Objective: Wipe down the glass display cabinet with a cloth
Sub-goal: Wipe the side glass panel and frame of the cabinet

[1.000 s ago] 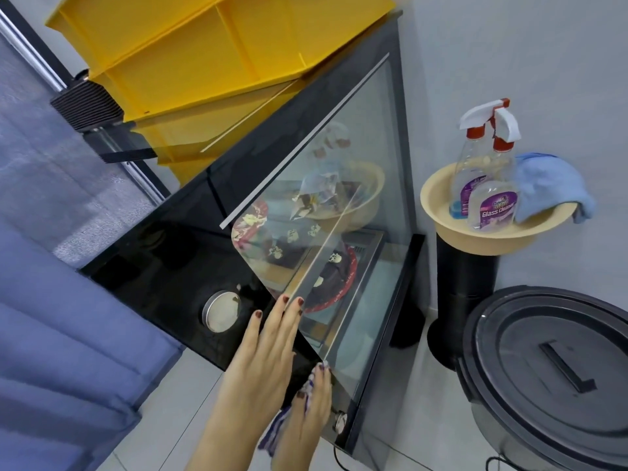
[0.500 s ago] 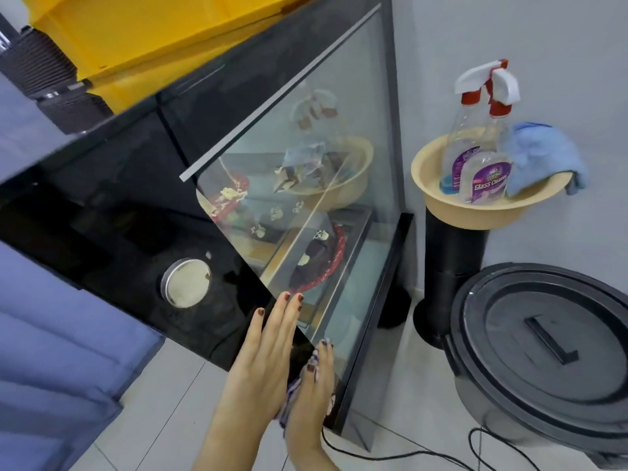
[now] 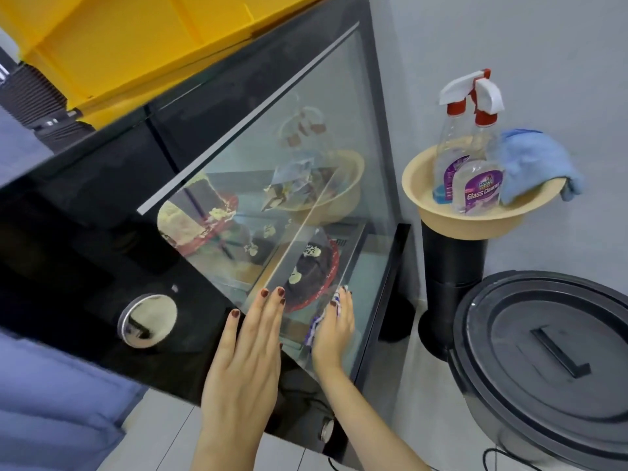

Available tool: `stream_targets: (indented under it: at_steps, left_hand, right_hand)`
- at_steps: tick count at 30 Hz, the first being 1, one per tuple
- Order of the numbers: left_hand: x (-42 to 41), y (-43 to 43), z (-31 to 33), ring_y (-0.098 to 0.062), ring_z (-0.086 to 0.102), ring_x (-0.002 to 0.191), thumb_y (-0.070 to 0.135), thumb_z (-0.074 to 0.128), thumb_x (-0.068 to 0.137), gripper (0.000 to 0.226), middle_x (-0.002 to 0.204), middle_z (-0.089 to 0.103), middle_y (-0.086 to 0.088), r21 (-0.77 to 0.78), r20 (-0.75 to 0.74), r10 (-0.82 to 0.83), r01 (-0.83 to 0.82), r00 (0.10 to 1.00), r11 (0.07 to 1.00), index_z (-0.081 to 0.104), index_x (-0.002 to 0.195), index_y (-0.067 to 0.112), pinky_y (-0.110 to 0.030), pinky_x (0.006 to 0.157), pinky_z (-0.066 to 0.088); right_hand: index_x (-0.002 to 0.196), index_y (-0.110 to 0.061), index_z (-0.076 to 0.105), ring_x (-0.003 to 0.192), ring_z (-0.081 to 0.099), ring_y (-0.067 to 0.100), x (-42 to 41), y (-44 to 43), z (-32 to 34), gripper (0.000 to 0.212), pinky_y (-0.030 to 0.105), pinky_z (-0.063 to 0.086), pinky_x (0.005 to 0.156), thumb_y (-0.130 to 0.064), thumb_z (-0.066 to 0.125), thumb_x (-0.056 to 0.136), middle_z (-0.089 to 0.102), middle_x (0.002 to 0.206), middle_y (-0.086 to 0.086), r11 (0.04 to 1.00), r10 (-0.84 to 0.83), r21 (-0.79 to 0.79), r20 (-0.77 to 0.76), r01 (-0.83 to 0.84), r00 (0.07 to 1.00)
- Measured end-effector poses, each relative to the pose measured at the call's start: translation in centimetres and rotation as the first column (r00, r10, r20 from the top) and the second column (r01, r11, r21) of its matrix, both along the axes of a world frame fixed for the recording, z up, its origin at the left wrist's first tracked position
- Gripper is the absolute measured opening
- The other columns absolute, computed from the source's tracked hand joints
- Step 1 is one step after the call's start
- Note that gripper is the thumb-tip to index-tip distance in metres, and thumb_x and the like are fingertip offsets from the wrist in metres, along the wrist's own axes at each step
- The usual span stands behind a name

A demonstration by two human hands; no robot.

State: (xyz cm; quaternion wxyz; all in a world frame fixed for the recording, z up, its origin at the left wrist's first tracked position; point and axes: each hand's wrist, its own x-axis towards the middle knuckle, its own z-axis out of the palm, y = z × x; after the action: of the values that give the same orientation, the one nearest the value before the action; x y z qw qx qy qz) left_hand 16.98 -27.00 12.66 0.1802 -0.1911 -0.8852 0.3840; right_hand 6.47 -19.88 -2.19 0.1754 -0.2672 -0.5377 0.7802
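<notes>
A black-framed glass display cabinet (image 3: 339, 107) fills the middle, with cakes on red plates behind its side pane. My left hand (image 3: 248, 355) lies flat with fingers straight against the black front edge and the lower corner of the glass. To its right, my right hand (image 3: 334, 331) presses a white and blue-purple cloth (image 3: 319, 322) against the lower part of the pane, near the frame's corner. Most of the cloth is hidden under my palm.
A beige bowl (image 3: 424, 178) on a black stand holds two glass cleaner spray bottles (image 3: 479, 171) and a blue cloth (image 3: 533, 164). A grey lidded bin (image 3: 550, 362) stands at the right. Yellow crates (image 3: 136, 42) rest on the cabinet top. A blue sofa is at the left.
My right hand with the cloth has slid upward along the lower glass. The left hand stays flat in about the same place. The view has shifted slightly.
</notes>
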Motion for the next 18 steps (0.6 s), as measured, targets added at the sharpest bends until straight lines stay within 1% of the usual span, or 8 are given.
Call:
stream_targets:
  at_steps: [2, 4, 5, 7, 9, 12, 16, 18]
  left_hand:
    - [-0.9, 0.5, 0.8, -0.026, 0.018, 0.142, 0.022, 0.016, 0.091, 0.055, 0.154, 0.021, -0.010, -0.064, 0.042, 0.056, -0.053, 0.998, 0.997, 0.029, 0.144, 0.013, -0.049, 0.114, 0.006]
    - [-2.3, 1.5, 1.6, -0.031, -0.013, 0.142, 0.019, 0.000, 0.096, 0.054, 0.156, -0.013, -0.011, -0.135, 0.013, 0.059, -0.057, 0.998, 0.989, -0.006, 0.149, 0.011, -0.055, 0.109, -0.015]
    - [-3.0, 2.2, 2.1, -0.033, -0.028, 0.137, 0.019, -0.007, 0.095, 0.053, 0.151, -0.030, -0.013, -0.190, 0.021, 0.092, -0.086, 0.996, 0.978, -0.023, 0.144, 0.006, -0.056, 0.103, -0.025]
    - [-5.2, 3.8, 2.7, -0.035, -0.042, 0.127, 0.028, -0.010, 0.092, 0.057, 0.142, -0.045, -0.016, -0.248, 0.036, 0.099, -0.087, 0.994, 0.965, -0.039, 0.133, 0.001, -0.058, 0.094, -0.033]
    - [-7.2, 4.8, 3.4, -0.038, -0.043, 0.126, 0.031, -0.006, 0.093, 0.061, 0.140, -0.046, -0.019, -0.264, 0.021, 0.096, -0.087, 0.995, 0.961, -0.041, 0.131, -0.003, -0.061, 0.093, -0.034]
    - [-9.3, 6.1, 3.8, -0.041, -0.039, 0.129, 0.031, -0.004, 0.092, 0.064, 0.142, -0.042, -0.022, -0.266, -0.026, 0.078, -0.082, 0.997, 0.961, -0.035, 0.135, -0.005, -0.066, 0.096, -0.030]
    - [-10.0, 6.6, 3.5, -0.042, -0.027, 0.136, 0.032, -0.001, 0.092, 0.065, 0.149, -0.032, -0.022, -0.237, -0.057, 0.083, -0.094, 0.995, 0.967, -0.027, 0.140, -0.003, -0.067, 0.101, -0.020]
    - [-10.1, 6.4, 3.3, -0.042, -0.023, 0.138, 0.032, 0.001, 0.092, 0.065, 0.150, -0.028, -0.022, -0.226, -0.067, 0.082, -0.095, 0.994, 0.970, -0.024, 0.142, -0.002, -0.068, 0.102, -0.017]
  right_hand:
    - [0.139, -0.028, 0.040, 0.138, 0.017, -0.005, 0.1, -0.2, 1.1, 0.044, 0.006, 0.009, 0.110, -0.022, 0.037, 0.096, 0.033, 0.147, -0.019, 0.993, -0.002, 0.116, -0.158, 0.020, 0.988]
    - [0.140, -0.022, 0.041, 0.139, 0.020, -0.002, 0.4, 0.0, 0.0, 0.046, 0.010, 0.012, 0.112, -0.018, 0.035, 0.094, 0.034, 0.148, -0.014, 0.979, 0.024, 0.203, -0.194, 0.016, 0.981]
    - [0.140, -0.019, 0.042, 0.138, 0.024, 0.002, 0.7, 0.1, -1.2, 0.045, 0.008, 0.014, 0.111, -0.012, 0.036, 0.096, 0.035, 0.148, -0.010, 0.981, 0.024, 0.193, -0.150, 0.006, 0.988]
    - [0.140, -0.014, 0.041, 0.131, 0.035, 0.005, 0.2, 0.9, -4.1, 0.042, -0.001, 0.020, 0.101, -0.006, 0.036, 0.099, 0.038, 0.147, -0.005, 1.000, -0.005, 0.029, 0.066, 0.003, 0.998]
    - [0.141, -0.008, 0.040, 0.120, 0.041, 0.011, -1.0, 1.8, -5.9, 0.041, 0.012, 0.027, 0.105, -0.009, 0.035, 0.101, 0.046, 0.134, 0.000, 0.981, 0.017, -0.191, 0.261, 0.035, 0.965]
    - [0.142, -0.012, 0.040, 0.117, 0.039, 0.014, -2.5, 2.0, -4.7, 0.042, 0.038, 0.026, 0.113, -0.012, 0.035, 0.100, 0.043, 0.122, -0.006, 0.974, 0.005, -0.217, 0.301, 0.064, 0.954]
    - [0.144, -0.026, 0.035, 0.138, 0.019, -0.003, -1.0, 0.0, -1.0, 0.047, 0.025, 0.012, 0.117, -0.015, 0.040, 0.099, 0.026, 0.148, -0.025, 1.000, 0.024, 0.004, 0.040, -0.024, 0.999]
    - [0.145, -0.026, 0.035, 0.140, 0.015, -0.005, -0.1, -0.2, -0.9, 0.048, 0.019, 0.012, 0.116, -0.023, 0.039, 0.097, 0.026, 0.151, -0.024, 0.993, 0.026, 0.116, -0.082, -0.017, 0.996]
